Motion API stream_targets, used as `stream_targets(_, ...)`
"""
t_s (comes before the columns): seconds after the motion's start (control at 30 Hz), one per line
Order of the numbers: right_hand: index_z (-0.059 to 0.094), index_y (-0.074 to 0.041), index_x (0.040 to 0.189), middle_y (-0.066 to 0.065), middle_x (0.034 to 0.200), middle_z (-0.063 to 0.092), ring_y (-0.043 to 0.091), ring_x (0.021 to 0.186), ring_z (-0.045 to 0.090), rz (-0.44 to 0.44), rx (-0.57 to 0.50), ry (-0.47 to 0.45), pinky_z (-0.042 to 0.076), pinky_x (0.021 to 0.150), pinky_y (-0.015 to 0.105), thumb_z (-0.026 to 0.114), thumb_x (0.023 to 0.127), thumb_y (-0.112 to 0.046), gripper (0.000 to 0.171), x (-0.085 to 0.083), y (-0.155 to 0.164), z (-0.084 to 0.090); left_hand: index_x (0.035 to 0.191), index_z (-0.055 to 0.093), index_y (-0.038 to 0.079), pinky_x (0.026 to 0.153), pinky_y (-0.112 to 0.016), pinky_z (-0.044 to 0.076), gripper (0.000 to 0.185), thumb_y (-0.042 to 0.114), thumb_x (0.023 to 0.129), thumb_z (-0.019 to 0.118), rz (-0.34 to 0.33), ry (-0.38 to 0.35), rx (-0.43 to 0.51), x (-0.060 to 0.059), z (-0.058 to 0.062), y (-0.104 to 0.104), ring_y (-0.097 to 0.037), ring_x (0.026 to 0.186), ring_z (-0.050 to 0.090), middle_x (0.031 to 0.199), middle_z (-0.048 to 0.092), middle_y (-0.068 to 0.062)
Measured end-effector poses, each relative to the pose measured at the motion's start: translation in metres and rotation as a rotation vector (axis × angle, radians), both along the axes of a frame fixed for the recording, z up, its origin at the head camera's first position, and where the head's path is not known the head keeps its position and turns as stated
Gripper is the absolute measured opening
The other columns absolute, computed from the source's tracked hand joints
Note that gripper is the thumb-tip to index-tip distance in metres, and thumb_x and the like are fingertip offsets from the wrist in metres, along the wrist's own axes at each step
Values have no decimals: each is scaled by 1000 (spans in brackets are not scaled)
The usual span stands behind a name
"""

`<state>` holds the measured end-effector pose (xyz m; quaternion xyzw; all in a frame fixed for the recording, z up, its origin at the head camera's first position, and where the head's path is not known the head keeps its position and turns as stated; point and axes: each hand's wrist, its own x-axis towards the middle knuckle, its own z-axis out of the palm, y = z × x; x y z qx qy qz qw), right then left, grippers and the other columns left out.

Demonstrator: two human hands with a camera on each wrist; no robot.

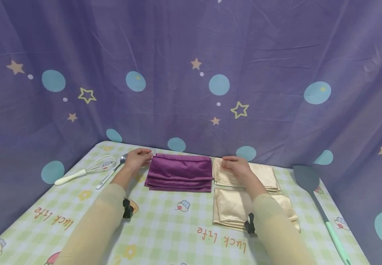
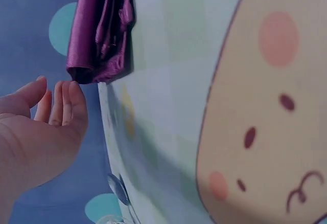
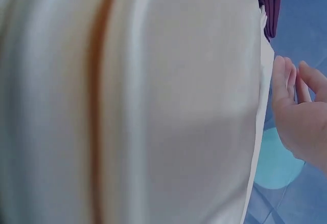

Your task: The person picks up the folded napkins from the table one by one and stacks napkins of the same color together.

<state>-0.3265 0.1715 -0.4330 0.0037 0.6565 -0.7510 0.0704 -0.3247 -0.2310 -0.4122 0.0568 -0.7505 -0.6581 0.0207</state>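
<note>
A folded purple satin cloth (image 1: 180, 173) lies flat near the table's back edge. At its upper left corner is my left hand (image 1: 139, 159), fingers loosely bent. In the left wrist view those fingertips (image 2: 76, 87) come right up to the folded end of the purple cloth (image 2: 84, 35), with nothing gripped. My right hand (image 1: 238, 168) hovers over the back cream satin cloth (image 1: 265, 176), its fingers relaxed and holding nothing. A second folded cream cloth (image 1: 228, 206) lies in front of that one, partly hidden by the right forearm.
At the left are a whisk (image 1: 91, 170) with a pale handle and a metal spoon (image 1: 109, 177). A dark-headed spatula (image 1: 310, 180) with a mint handle lies along the right edge. A purple patterned curtain (image 1: 184, 44) hangs behind the checked tablecloth (image 1: 164, 235).
</note>
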Motion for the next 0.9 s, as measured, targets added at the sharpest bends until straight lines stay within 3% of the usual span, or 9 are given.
stream_targets(0.13,45,19,139,39,139,47,32,113,64,24,9,-4,49,103,40,56,98,9,43,4,9,1,134,53,-13,99,-46,53,40,5,100,63,-9,16,-9,1,4,4,-36,111,63,118,66,-22)
stream_targets(0.4,41,20,140,39,139,45,27,109,67,67,-10,-12,51,101,35,54,101,6,44,12,22,-3,124,60,-13,87,-40,58,32,4,98,66,26,85,-115,6,5,6,-10,81,66,103,72,-15)
stream_targets(0.57,39,24,138,33,125,59,23,100,70,78,-47,2,51,100,37,56,100,7,45,19,30,-4,124,60,-14,80,-32,60,32,4,98,66,-31,121,-102,12,3,13,-21,90,69,113,70,-24)
stream_targets(0.7,41,24,137,20,110,68,21,96,71,83,-41,8,53,98,36,59,98,6,46,25,35,-5,124,58,-16,80,-33,60,34,2,97,67,-77,110,-44,17,2,22,-26,93,69,104,72,-16)
stream_targets(0.77,41,23,138,20,111,68,21,97,71,88,-19,7,53,97,35,59,99,5,47,29,37,-5,124,57,-17,79,-32,60,35,2,96,68,-100,103,-32,19,1,29,-26,90,69,100,72,-12)
stream_targets(0.9,43,22,138,23,115,67,21,98,71,81,29,-2,55,95,33,60,99,4,46,37,42,-4,123,58,-17,74,-27,59,34,2,96,68,-143,98,-31,23,0,42,-25,87,68,104,71,-18)
